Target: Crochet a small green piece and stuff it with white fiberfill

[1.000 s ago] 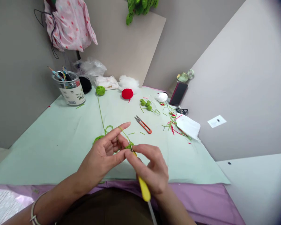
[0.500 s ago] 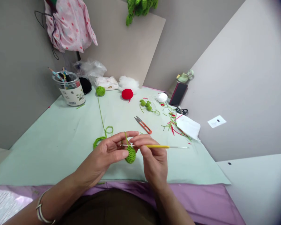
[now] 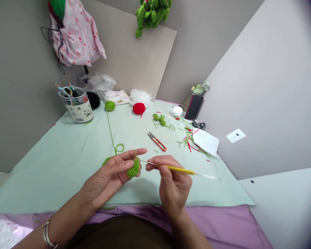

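Note:
Pinched between the thumb and fingers of my left hand [image 3: 114, 173] is a small green crochet piece [image 3: 133, 168]. Green yarn passes over that hand's raised index finger and trails back to a green yarn ball [image 3: 110, 106]. My right hand [image 3: 173, 183] grips a crochet hook [image 3: 180, 169] by its yellow handle, like a pencil. The hook's thin metal tip points left and meets the top edge of the green piece; whether it sits inside a stitch is too small to tell. Beyond my hands lie orange-handled thread snips [image 3: 157, 141].
Along the back stand a jar of pencils [image 3: 79, 107], a red yarn ball [image 3: 139, 109], white stuffing [image 3: 140, 98] and a white yarn ball [image 3: 176, 111]. Small green pieces [image 3: 159, 119] and yarn scraps [image 3: 190, 141] lie right of centre. A phone [image 3: 194, 107] leans upright at the right.
My right hand has drawn slightly right and the hook now slants, its handle end lower. My left hand has tilted the green piece and shifted it left. The camera view has tipped up a little.

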A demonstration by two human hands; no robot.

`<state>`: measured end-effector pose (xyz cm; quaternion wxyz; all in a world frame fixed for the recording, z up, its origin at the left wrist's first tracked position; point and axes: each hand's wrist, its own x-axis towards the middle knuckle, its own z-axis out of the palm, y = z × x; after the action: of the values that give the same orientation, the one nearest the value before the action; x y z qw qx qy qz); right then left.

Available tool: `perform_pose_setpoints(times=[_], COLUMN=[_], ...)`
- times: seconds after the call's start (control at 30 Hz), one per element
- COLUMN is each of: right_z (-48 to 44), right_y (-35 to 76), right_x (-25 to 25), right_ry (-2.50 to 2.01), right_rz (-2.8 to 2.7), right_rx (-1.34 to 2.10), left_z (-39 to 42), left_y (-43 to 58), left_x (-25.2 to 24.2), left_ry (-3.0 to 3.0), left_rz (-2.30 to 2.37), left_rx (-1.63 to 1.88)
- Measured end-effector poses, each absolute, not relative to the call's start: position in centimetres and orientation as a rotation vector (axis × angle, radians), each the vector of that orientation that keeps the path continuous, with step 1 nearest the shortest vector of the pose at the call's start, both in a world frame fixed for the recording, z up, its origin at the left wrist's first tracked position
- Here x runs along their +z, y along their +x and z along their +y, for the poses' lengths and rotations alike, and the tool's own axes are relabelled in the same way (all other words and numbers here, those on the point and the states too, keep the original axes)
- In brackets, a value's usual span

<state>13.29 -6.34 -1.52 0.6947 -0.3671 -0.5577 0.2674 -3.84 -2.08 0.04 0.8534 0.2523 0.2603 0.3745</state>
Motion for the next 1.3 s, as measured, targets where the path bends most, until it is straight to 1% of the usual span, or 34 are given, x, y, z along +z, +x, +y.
perform_pose_setpoints(times=[0.13, 0.2, 0.27, 0.33, 0.47, 0.53, 0.73, 0.83, 0.9, 1.0, 1.17, 1.3], right_z=[-5.7, -5.3, -5.0, -5.0, -5.1, -4.9, -2.9, -1.7, -0.9, 0.2, 2.6, 4.6], right_y=[13.5, 13.3, 13.0, 12.8, 12.9, 13.2, 14.7, 15.1, 15.3, 15.5, 15.1, 14.8], right_x=[-0.2, -0.2, -0.6, -0.9, -0.7, -0.1, 2.2, 3.2, 4.1, 5.7, 7.4, 8.0], right_ry=[-0.718, -0.710, -0.746, -0.797, -0.861, -0.871, -0.942, -0.905, -0.877, -0.891, -0.917, -0.861], right_rz=[-0.978, -0.944, -0.947, -1.016, -1.328, -1.394, -1.458, -1.493, -1.505, -1.491, -1.489, -1.473], right_rx=[1.022, 1.106, 1.088, 0.956, 0.520, 0.332, -0.083, -0.326, -0.440, -0.430, -0.258, -0.309], left_z=[-2.2, -2.3, -2.4, -2.4, -2.3, -2.2, -1.1, 0.1, 1.1, 2.8, 5.4, 7.1], left_y=[-3.9, -3.7, -3.5, -3.2, -2.8, -2.7, -3.0, -3.1, -3.2, -3.5, -4.4, -4.2], left_x=[0.0, 0.1, 0.2, 0.3, 0.7, 0.8, 1.8, 2.9, 3.8, 5.0, 6.3, 6.8], left_ry=[0.676, 0.808, 0.905, 0.934, 0.931, 0.910, 0.998, 1.114, 1.209, 1.311, 1.372, 1.390], left_rz=[0.637, 0.693, 0.724, 0.728, 0.702, 0.675, 0.567, 0.549, 0.582, 0.603, 0.592, 0.595], left_rx=[0.812, 0.838, 0.868, 0.898, 0.910, 0.880, 0.698, 0.556, 0.535, 0.554, 0.545, 0.582])
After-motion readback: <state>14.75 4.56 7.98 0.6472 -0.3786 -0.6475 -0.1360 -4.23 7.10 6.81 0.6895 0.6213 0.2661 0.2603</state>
